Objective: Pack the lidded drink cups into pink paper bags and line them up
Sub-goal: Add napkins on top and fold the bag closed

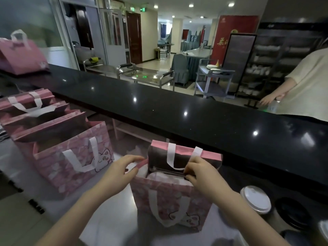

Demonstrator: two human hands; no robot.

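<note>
- My left hand (122, 168), just left of centre in the lower half of the frame, has its fingers curled. It pinches the left edge of the mouth of a pink paper bag (170, 201).
- My right hand (198, 170), just right of centre, pinches the near rim of the same bag at its right end, with thumb and fingers closed on the paper.
- The bag stands upright in the lower centre of the frame on a pale grey worktop (110, 219), its mouth open between my two hands. It has white strap handles and a cartoon cat printed low on its front.
- Something pale shows inside the open mouth; I cannot tell whether it is a cup's lid.
- At the lower right, near the bag but apart from it, stands a cup with a white lid (255, 199). Just right of it is a dark round lid (292, 212), which is blurred.
- On the left of the frame a row of pink bags (71, 157) stands one behind the other with mouths open, the nearest showing the same cat.
- A glossy black counter (195, 110) runs across the middle of the frame behind the bags. One more bag, the far pink bag (21, 55), sits on it at the upper left.
- At the right edge, beyond the counter, stands another person in a cream top (305, 89).
</note>
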